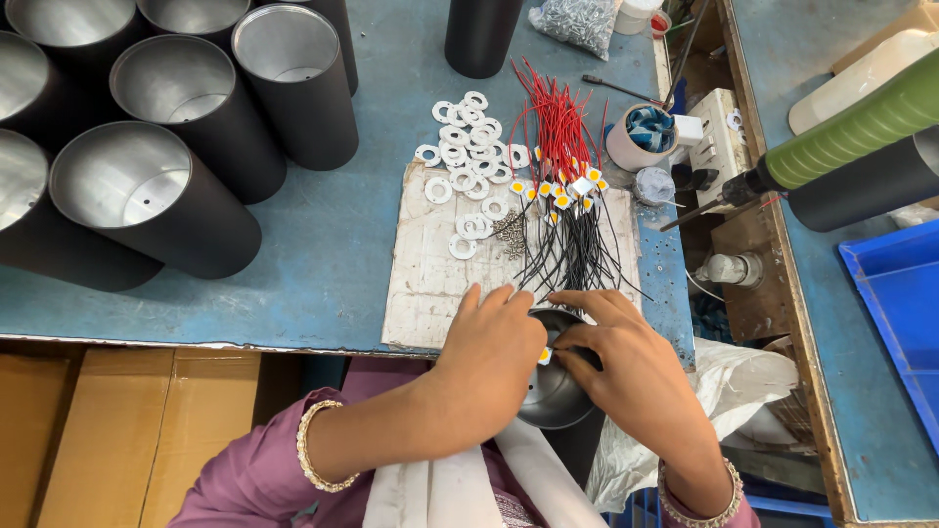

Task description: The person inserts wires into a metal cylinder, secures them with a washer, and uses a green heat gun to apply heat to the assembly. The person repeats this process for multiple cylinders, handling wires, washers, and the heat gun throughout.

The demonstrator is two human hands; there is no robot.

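A black cylindrical lamp housing (553, 391) is being held at the near table edge, against the person's lap, its open mouth facing up and its long axis running down, away from the camera. The left hand (494, 347) is being cupped over the left rim, fingers closed on it. The right hand (626, 357) is being curled over the right rim, fingertips pinching a small yellow-and-white LED chip (544, 355) at the mouth. Wired LED chips (565, 196) are lying just beyond, on a cardboard sheet (430, 274), beside white ring washers (469, 147).
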